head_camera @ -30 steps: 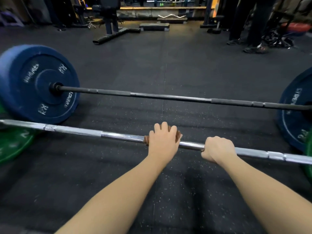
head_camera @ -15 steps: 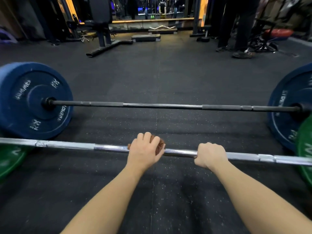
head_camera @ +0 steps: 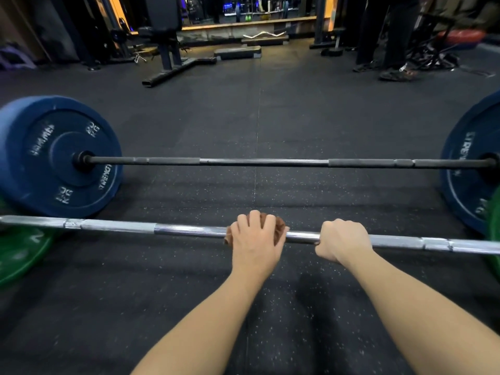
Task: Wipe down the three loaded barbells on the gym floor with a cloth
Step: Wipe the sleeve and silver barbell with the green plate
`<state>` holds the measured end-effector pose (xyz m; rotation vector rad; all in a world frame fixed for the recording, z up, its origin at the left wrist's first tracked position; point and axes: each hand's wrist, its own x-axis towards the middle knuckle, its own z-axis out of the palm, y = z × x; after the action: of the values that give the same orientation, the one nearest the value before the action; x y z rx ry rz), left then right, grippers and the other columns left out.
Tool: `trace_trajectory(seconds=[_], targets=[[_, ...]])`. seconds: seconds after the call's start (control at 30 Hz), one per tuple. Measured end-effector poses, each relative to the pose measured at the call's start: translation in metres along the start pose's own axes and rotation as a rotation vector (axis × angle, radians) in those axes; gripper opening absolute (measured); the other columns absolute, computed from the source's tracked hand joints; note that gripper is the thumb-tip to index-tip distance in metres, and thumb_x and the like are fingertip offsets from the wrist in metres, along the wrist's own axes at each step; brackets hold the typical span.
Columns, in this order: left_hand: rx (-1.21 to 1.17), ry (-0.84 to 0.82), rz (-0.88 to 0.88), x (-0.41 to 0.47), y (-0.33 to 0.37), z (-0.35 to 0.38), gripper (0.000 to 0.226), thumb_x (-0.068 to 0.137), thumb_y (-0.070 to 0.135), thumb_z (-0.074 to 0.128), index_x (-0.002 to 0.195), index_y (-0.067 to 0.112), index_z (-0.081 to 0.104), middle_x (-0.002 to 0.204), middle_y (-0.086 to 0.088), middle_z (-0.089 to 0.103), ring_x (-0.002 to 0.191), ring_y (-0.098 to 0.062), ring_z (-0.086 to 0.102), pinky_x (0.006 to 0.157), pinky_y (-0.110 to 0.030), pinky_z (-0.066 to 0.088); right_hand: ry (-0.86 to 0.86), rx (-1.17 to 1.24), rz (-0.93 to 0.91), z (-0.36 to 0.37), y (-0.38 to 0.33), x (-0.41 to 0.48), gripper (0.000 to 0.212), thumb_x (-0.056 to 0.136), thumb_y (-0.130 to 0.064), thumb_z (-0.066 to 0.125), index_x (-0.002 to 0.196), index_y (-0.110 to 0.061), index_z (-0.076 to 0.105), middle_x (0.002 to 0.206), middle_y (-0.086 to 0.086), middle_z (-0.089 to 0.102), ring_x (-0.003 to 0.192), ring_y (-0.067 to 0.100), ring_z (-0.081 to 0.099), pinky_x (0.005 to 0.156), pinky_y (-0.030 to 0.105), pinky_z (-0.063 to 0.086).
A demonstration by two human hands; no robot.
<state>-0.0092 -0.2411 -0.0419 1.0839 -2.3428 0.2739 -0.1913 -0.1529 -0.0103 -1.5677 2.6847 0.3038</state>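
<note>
A chrome barbell (head_camera: 121,226) with green plates (head_camera: 19,255) lies across the floor nearest me. My left hand (head_camera: 257,236) curls over a brown cloth (head_camera: 280,230) wrapped on the middle of this bar; only the cloth's edges show past my fingers. My right hand (head_camera: 343,239) grips the bare shaft just to the right of the cloth. A second barbell with a dark shaft (head_camera: 265,161) lies parallel behind it, with a blue plate on the left (head_camera: 56,155) and another on the right (head_camera: 470,163). No third barbell is in view.
Black speckled rubber floor (head_camera: 243,117) stretches beyond the bars. A bench frame (head_camera: 173,63) and a step platform (head_camera: 238,52) stand at the back. A person's legs and shoes (head_camera: 392,69) are at the back right beside other gym gear.
My left hand slid the cloth left along the chrome bar away from my right hand, then back towards it. My right hand kept its grip. The view tilted upward.
</note>
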Motion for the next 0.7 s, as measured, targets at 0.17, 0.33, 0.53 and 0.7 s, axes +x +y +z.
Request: trace_trajectory(seconds=[0.17, 0.33, 0.53, 0.7], targets=[[-0.019, -0.012, 0.076, 0.009, 0.004, 0.002, 0.037, 0.096, 0.057, 0.052, 0.096, 0.020, 0.056, 0.095, -0.005, 0.050, 0.081, -0.028, 0.043, 0.068, -0.041, 0.038, -0.023, -0.009, 0.012, -0.004, -0.001, -0.002, 0.018, 0.085, -0.042, 0.054, 0.088, -0.024, 0.056, 0.075, -0.004, 0.052, 0.074, 0.024, 0.057, 0.067, 0.032, 0.044], [-0.034, 0.000, 0.055, 0.016, -0.043, 0.007, 0.036, 0.095, 0.056, 0.052, 0.096, 0.020, 0.060, 0.095, -0.005, 0.053, 0.082, -0.028, 0.045, 0.070, -0.040, 0.036, -0.013, -0.016, 0.006, -0.003, -0.001, 0.000, 0.022, 0.087, -0.044, 0.054, 0.088, -0.023, 0.054, 0.085, -0.001, 0.062, 0.078, 0.026, 0.059, 0.069, 0.032, 0.044], [-0.032, -0.003, -0.088, 0.011, -0.115, 0.004, 0.032, 0.093, 0.048, 0.060, 0.099, 0.017, 0.063, 0.097, -0.006, 0.054, 0.086, -0.029, 0.047, 0.077, -0.043, 0.041, -0.003, -0.020, 0.006, 0.001, -0.001, 0.001, 0.023, 0.085, -0.047, 0.054, 0.086, -0.024, 0.055, 0.081, -0.002, 0.061, 0.072, 0.025, 0.056, 0.068, 0.031, 0.045], [-0.036, -0.033, -0.207, 0.014, -0.111, -0.002, 0.033, 0.096, 0.049, 0.057, 0.101, 0.016, 0.063, 0.097, -0.006, 0.058, 0.086, -0.026, 0.051, 0.078, -0.042, 0.045, -0.012, -0.027, 0.005, -0.003, -0.001, -0.001, 0.023, 0.086, -0.048, 0.054, 0.086, -0.025, 0.056, 0.072, -0.005, 0.051, 0.071, 0.024, 0.057, 0.067, 0.031, 0.046]])
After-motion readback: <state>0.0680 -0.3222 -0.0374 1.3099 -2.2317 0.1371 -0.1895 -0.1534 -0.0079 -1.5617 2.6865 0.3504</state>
